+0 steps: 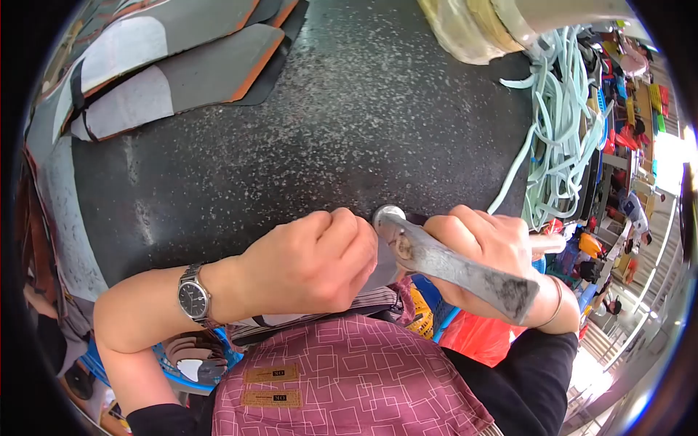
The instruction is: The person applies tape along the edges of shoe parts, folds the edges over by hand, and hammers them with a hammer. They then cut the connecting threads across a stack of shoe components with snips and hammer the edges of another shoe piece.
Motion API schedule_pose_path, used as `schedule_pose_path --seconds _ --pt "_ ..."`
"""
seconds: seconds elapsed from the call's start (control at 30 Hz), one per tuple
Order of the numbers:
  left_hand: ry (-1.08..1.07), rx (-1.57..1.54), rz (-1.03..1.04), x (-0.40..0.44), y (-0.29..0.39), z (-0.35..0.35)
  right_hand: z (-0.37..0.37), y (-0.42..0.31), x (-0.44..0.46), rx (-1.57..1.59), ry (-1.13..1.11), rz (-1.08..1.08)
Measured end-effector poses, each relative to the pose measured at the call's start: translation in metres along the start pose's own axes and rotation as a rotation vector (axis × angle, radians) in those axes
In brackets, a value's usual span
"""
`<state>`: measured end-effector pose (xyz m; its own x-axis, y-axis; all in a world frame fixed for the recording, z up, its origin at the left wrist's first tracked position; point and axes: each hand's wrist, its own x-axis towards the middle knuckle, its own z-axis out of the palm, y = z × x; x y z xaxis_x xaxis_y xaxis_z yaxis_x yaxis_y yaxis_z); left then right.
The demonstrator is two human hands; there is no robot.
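A metal hammer [465,272] is in my right hand [476,243], its round face over the near edge of the dark, speckled work surface [327,138]. The fingers of this hand are wrapped round, and the handle sticks out to the right. My left hand [313,258] is closed just left of the hammer's face, above a grey piece [385,272] at the table's edge. What its curled fingers hold is hidden. A watch [193,296] is on the left wrist.
Stacked grey sole-shaped pieces [203,69] with orange edges lie at the back left. Pale green strips [556,131] hang in a tangle at the right, beside a plastic-wrapped object [469,29]. A blue basket [231,352] stands below. People are in the far right background.
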<state>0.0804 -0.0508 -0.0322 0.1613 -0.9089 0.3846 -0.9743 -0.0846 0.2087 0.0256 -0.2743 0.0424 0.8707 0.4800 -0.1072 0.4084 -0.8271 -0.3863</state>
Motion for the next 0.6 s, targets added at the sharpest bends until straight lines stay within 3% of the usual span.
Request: schedule_pose_path --seconds 0.03,0.1,0.23,0.3,0.6 --pt "0.001 0.002 -0.014 -0.001 0.001 -0.005 0.003 -0.001 0.000 0.002 -0.008 -0.012" --pt "-0.081 -0.069 -0.315 -0.001 0.007 -0.018 0.008 -0.003 -0.003 -0.013 0.043 0.031" --pt "-0.001 -0.128 -0.426 -0.008 0.027 -0.014 0.012 -0.006 -0.005 -0.049 0.096 0.040" --pt "-0.003 -0.179 -0.410 -0.009 0.029 -0.015 0.007 0.001 -0.002 0.004 0.075 -0.014" --pt "-0.026 0.111 -0.189 -0.010 0.032 -0.011 0.003 -0.003 0.014 -0.057 0.133 -0.164"
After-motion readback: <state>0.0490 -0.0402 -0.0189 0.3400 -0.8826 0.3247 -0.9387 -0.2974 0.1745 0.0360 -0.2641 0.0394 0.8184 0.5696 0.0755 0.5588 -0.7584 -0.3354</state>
